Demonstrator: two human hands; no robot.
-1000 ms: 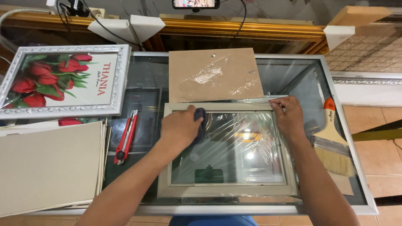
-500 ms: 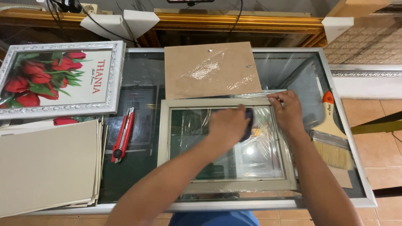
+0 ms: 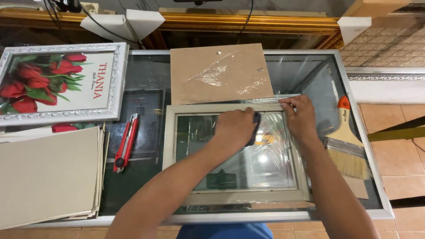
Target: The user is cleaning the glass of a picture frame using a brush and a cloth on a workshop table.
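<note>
A pale grey picture frame (image 3: 170, 137) with a glass pane and loose clear film lies on the glass-topped table (image 3: 363, 146). My left hand (image 3: 234, 127) is closed on a dark cloth (image 3: 256, 128) and presses it on the pane near the frame's upper middle. My right hand (image 3: 299, 118) rests flat on the frame's upper right corner, fingers on the film there.
A brown backing board (image 3: 221, 73) lies behind the frame. A red utility knife (image 3: 125, 144) is left of it, a wide paintbrush (image 3: 347, 144) on the right. A silver-framed picture of red tulips (image 3: 57, 82) and a stack of grey boards (image 3: 48, 175) sit left.
My left hand with the cloth swept right across the pane from the upper left, then came back slightly left. My right hand stayed on the corner.
</note>
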